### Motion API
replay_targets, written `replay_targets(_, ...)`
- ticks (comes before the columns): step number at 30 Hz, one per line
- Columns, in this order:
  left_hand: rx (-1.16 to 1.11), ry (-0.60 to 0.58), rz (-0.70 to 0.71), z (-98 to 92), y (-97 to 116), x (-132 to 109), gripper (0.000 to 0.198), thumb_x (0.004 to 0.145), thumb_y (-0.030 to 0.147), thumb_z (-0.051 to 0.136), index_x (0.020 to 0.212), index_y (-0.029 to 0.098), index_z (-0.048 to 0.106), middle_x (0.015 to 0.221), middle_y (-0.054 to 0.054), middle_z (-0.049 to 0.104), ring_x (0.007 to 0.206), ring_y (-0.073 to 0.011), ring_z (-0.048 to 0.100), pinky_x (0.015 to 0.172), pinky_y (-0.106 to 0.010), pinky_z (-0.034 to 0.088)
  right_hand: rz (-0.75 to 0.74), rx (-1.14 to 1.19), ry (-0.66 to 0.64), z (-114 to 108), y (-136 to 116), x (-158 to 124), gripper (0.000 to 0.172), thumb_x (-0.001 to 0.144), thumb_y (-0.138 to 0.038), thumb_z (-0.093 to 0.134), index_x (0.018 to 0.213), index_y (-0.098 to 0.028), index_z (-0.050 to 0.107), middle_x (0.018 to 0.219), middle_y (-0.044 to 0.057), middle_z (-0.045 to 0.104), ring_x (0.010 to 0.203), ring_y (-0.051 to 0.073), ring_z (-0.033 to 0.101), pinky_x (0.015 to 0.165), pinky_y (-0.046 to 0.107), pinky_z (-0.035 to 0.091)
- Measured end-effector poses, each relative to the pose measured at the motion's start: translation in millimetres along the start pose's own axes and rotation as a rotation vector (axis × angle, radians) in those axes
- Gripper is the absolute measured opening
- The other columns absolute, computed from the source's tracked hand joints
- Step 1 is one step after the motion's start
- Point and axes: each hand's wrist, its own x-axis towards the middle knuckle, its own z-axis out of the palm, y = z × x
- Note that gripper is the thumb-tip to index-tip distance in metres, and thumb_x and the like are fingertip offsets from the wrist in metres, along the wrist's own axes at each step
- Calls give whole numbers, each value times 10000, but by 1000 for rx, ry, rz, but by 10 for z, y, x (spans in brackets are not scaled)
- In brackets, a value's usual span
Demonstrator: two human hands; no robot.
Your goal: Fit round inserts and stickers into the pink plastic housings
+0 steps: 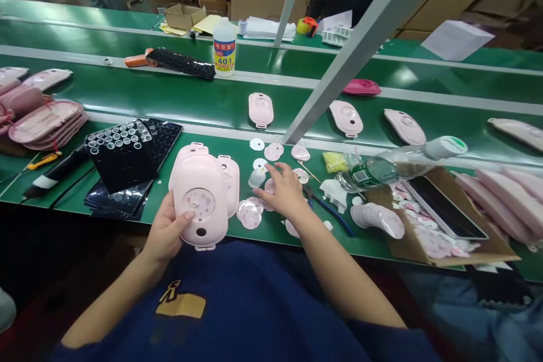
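My left hand (167, 232) grips a pale pink plastic shell (206, 175) with a round patterned disc set in its face and a dark hole below. Behind it, two more pink shells (231, 181) lie on the bench, partly covered. My right hand (283, 189) is spread over the bench, thumb and fingers apart, around a small translucent bottle (257, 177); whether they touch it is unclear. Near that hand lie round patterned discs (249, 214), white discs (257, 144) and blue-handled pliers (335, 212).
Black sheets with round stickers (121, 147) and a black-handled tool (55, 172) lie left. A plastic bottle (394, 165) and cardboard tray of parts (449, 220) stand right. A metal post (339, 62) slants across the bench. Pink shells (261, 110) dot the belt; a person sits opposite.
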Motion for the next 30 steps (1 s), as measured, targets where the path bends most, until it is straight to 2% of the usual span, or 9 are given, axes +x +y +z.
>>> replay_targets(3, 21, -59, -10, -2, -18, -16, 642, 681, 332, 857, 1258, 223, 599, 1215, -89, 700, 1120, -268, 649, 965, -385, 534, -86, 75, -19, 110, -64, 108, 437, 771, -337, 726, 1193, -246, 659, 1543, 126, 380, 1411, 397, 348, 1119, 601, 306)
replay_targets(5, 42, -103, 11, -48, -42, -31, 659, 716, 341, 833, 1310, 226, 570, 1266, -99, 674, 1169, -277, 623, 1004, -404, 512, -194, 230, -29, 27, -93, 76, 366, 812, -327, 684, 1166, -239, 644, 1490, 123, 468, 1369, 340, 439, 1095, 546, 371)
replay_targets(8, 84, -178, 95, -134, -66, -55, 694, 750, 354, 799, 1376, 235, 524, 1352, -103, 617, 1242, -292, 573, 1051, -415, 478, -394, 369, -86, -298, -134, -104, 342, 898, -402, 625, 1210, -263, 598, 1258, 84, 652, 1114, 252, 639, 927, 421, 513)
replay_targets(11, 209, -262, 178, -144, -49, -75, 751, 777, 327, 774, 1446, 237, 445, 1418, -116, 549, 1295, -311, 525, 1086, -439, 449, -672, 255, -98, -664, -225, -345, 367, 925, -468, 609, 1220, -250, 590, 1081, 76, 694, 957, 226, 667, 805, 344, 536)
replay_targets(13, 311, -295, 219, -94, -14, -83, 791, 792, 279, 758, 1486, 243, 380, 1431, -120, 523, 1305, -313, 512, 1094, -448, 442, -787, 172, -77, -833, -311, -493, 372, 959, -453, 560, 1255, -228, 564, 1020, 89, 684, 898, 217, 658, 744, 316, 534)
replay_targets(19, 465, -389, 301, 89, 90, -112, 770, 812, 174, 692, 1496, 234, 344, 1368, -122, 543, 1254, -319, 544, 1034, -445, 500, -803, 27, -33, -984, -464, -739, 289, 956, -305, 577, 1215, -179, 559, 869, 71, 650, 750, 179, 621, 657, 278, 520)
replay_targets(22, 497, -438, 362, 123, 99, -135, 804, 811, 135, 675, 1516, 267, 310, 1393, -104, 510, 1293, -302, 512, 1079, -422, 462, -778, 34, -52, -1026, -466, -788, 272, 949, -267, 581, 1203, -170, 572, 840, 60, 630, 712, 164, 594, 622, 265, 507)
replay_targets(26, 508, -491, 428, 142, 101, -177, 895, 796, 99, 672, 1549, 306, 235, 1430, -87, 467, 1336, -276, 469, 1136, -389, 397, -758, 55, -64, -1085, -456, -848, 289, 937, -250, 601, 1211, -162, 579, 857, 63, 615, 730, 162, 582, 632, 267, 506)
replay_targets(30, 518, -519, 442, 157, 126, -219, 886, 785, 86, 671, 1535, 307, 255, 1398, -84, 482, 1300, -261, 496, 1106, -361, 426, -750, 72, -73, -1105, -435, -894, 311, 932, -241, 613, 1230, -157, 583, 881, 72, 614, 762, 170, 585, 657, 278, 510)
